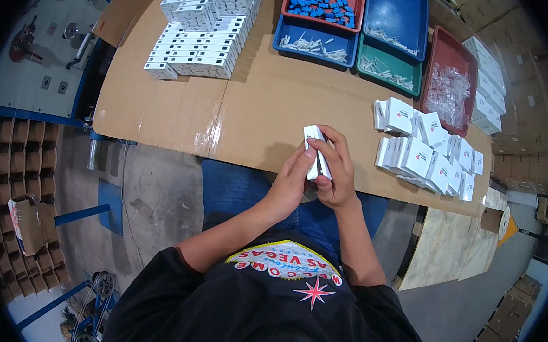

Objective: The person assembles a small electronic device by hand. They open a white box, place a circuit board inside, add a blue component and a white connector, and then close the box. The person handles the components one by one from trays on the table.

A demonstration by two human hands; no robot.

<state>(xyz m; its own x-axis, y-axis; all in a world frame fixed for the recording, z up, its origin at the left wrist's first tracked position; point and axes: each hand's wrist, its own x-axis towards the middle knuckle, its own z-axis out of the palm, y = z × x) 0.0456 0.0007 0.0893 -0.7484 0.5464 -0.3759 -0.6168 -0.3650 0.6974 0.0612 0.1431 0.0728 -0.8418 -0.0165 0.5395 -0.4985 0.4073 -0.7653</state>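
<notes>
Just above my lap, at the table's near edge, both hands are closed around a small white box (313, 134), which stands tilted between them. My left hand (291, 180) grips its left side with the thumb along it. My right hand (338, 168) wraps its right side, fingers bent over the upper part and thumb underneath. A dark gap shows along the box between my thumbs; what lies inside cannot be made out. To the right of my hands lie several flat white printed boxes (416, 157), in loose leaning rows.
Stacked white units (199, 54) stand at the far left of the cardboard-covered table (258, 125). Trays at the back hold blue parts (321, 8) and white pieces (314, 47). A red tray (446, 46) holds clear plastic pieces (448, 88). White cartons (487, 90) stand beyond it.
</notes>
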